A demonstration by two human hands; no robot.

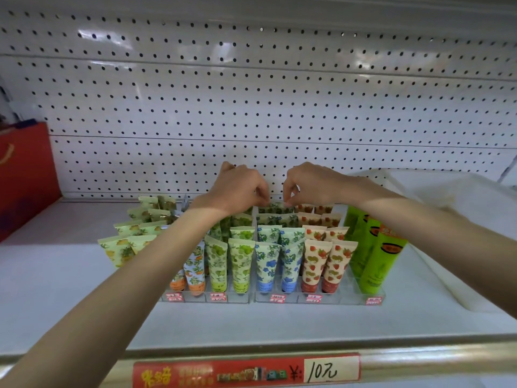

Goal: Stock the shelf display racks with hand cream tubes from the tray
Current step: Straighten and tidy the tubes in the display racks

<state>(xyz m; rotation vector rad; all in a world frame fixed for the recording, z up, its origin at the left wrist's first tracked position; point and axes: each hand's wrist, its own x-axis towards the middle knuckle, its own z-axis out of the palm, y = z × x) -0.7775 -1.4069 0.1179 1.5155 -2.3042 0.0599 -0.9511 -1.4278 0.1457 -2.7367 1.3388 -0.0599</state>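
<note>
Clear display racks (279,299) on the white shelf hold rows of upright hand cream tubes: orange-patterned, green-grape (240,259), blue-flower (267,261), strawberry (314,261) and plain green tubes (377,256). Both hands reach to the back row of the blue-flower column. My left hand (237,189) pinches the top edge of a back blue-flower tube (275,210) with curled fingers. From the other side, my right hand (313,183) pinches the top of the same back row. Loose pineapple-patterned tubes (126,239) lean in a group left of the racks.
A white tray (461,208) sits at the shelf's right end. A red gift bag (25,175) stands at the far left. White pegboard (251,93) backs the shelf. A red price strip (246,371) reading 10 marks the front rail.
</note>
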